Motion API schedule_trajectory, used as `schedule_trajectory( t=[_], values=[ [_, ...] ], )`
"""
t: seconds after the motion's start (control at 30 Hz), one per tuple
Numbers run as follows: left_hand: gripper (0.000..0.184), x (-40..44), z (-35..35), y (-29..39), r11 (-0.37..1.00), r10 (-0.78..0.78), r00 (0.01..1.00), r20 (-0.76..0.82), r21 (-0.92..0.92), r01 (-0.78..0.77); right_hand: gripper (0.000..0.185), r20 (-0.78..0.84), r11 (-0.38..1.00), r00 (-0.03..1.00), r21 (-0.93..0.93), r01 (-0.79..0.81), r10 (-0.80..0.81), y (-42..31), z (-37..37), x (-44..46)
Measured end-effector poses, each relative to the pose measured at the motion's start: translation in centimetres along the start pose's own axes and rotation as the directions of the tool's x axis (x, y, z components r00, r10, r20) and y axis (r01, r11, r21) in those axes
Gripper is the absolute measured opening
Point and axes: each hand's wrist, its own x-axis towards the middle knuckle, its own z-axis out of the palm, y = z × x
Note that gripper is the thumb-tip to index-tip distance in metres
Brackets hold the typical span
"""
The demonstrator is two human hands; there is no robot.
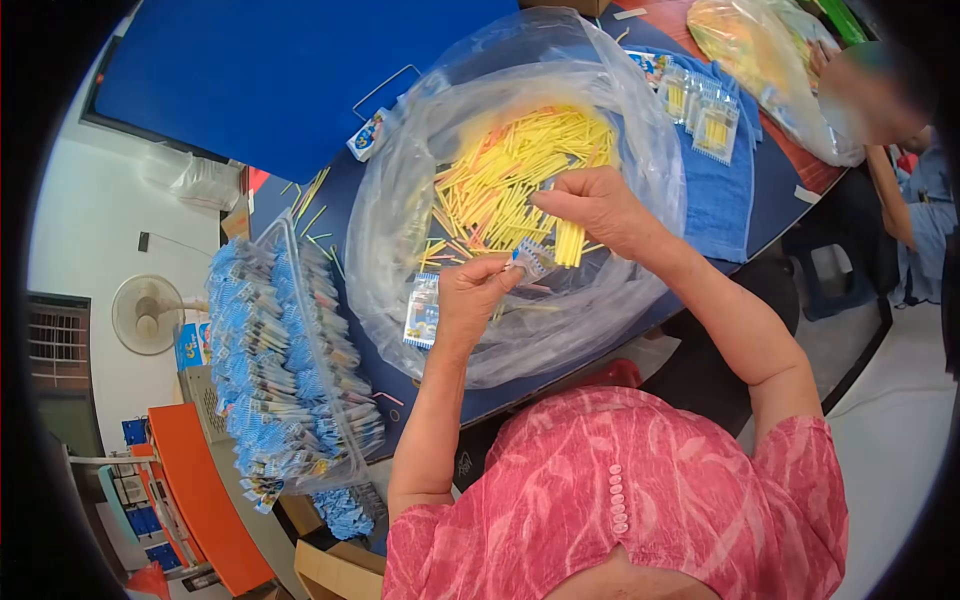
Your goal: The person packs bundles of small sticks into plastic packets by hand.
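My left hand is closed, pinching a small blue-and-white plastic packet between thumb and fingers. My right hand is closed round a small bundle of yellow sticks, whose lower ends stick out below the fingers beside the packet. Both hands are over a large clear plastic bag, rolled open on the table. Inside it lies a heap of loose yellow sticks with some orange-pink ones among them. Another blue-and-white packet lies just left of my left hand, partly behind it.
A clear-sided container packed with filled packets stands at the left. Filled packets lie on a blue towel at the right. A blue board rises at the back left. Another person is at the far right beside another plastic bag.
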Motion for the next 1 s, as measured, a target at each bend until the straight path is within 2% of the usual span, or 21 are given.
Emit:
schedule_trajectory(
  t=[0.17,0.27,0.3,0.4,0.47,0.53,0.57,0.67,0.7,0.77,0.8,0.83,0.87,0.93,1.0],
  values=[
    [0.017,0.2,1.5,1.2,0.998,-0.034,0.994,0.103,-0.046,0.039,0.035,-0.037,0.985,0.995,-0.143,0.092,-0.098,-0.1,0.0,-0.2],
    [0.016,0.4,1.6,0.5,0.999,-0.04,0.993,0.107,-0.014,0.041,0.037,-0.087,0.841,0.935,-0.47,0.267,-0.345,0.2,0.0,-0.4],
    [0.015,0.5,1.6,0.1,0.999,-0.043,0.993,0.106,0.001,0.043,0.037,-0.089,0.841,0.934,-0.471,0.266,-0.345,0.3,0.1,-0.5],
    [0.015,0.5,1.9,-0.9,0.994,-0.098,0.992,0.074,-0.046,0.101,0.025,0.126,0.704,0.849,-0.505,0.5,-0.513,-0.2,0.7,-0.9],
    [0.016,0.7,2.0,-1.7,0.99,-0.117,0.992,0.053,-0.073,0.121,0.024,0.116,0.728,0.876,-0.511,0.457,-0.468,-1.3,-0.1,-1.2],
    [0.017,0.9,2.4,-2.3,0.964,-0.135,0.99,0.038,-0.225,0.14,0.023,0.088,0.774,0.927,-0.524,0.354,-0.364,-2.8,-0.7,-1.6],
    [0.018,1.0,2.5,-2.4,0.942,-0.143,0.989,0.033,-0.301,0.146,0.023,0.094,0.769,0.925,-0.529,0.359,-0.367,-2.5,-0.5,-1.5],
    [0.017,0.9,2.9,-1.9,0.951,-0.172,0.985,-0.026,-0.264,0.159,0.022,0.271,0.591,0.779,-0.525,0.612,-0.566,-0.6,-1.3,-1.2],
    [0.017,1.0,3.6,-1.6,0.953,-0.19,0.981,-0.041,-0.247,0.175,0.022,0.259,0.576,0.79,-0.566,0.59,-0.555,-1.4,-2.6,-1.6],
    [0.018,0.6,4.5,0.5,0.966,-0.171,0.982,-0.076,-0.209,0.152,0.021,0.186,0.751,0.869,-0.441,0.491,-0.459,-3.9,-4.5,-1.9],
    [0.02,0.4,4.2,0.7,0.979,-0.07,0.993,-0.098,-0.2,0.049,0.021,0.158,0.825,0.899,-0.357,0.437,-0.408,-4.7,-5.2,-2.1],
    [0.022,0.2,3.7,0.8,0.981,0.031,0.991,-0.129,-0.188,-0.055,0.019,0.03,0.874,0.92,-0.301,0.38,-0.39,-5.2,-7.4,-1.9],
    [0.022,0.0,2.7,0.9,0.978,0.036,0.992,-0.121,-0.199,-0.06,0.017,-0.094,0.915,0.929,-0.23,0.33,-0.359,-5.7,-10.7,-1.5],
    [0.023,-0.4,0.3,1.1,0.998,0.044,0.974,-0.224,-0.022,-0.051,0.016,-0.226,0.857,0.888,-0.434,0.277,-0.401,-5.3,-17.3,-1.0],
    [0.022,-0.2,-1.9,0.2,0.997,0.074,0.965,-0.253,0.038,-0.067,0.017,-0.341,0.654,0.9,-0.752,-0.088,-0.271,-3.8,-22.0,-0.8]
  ],
)
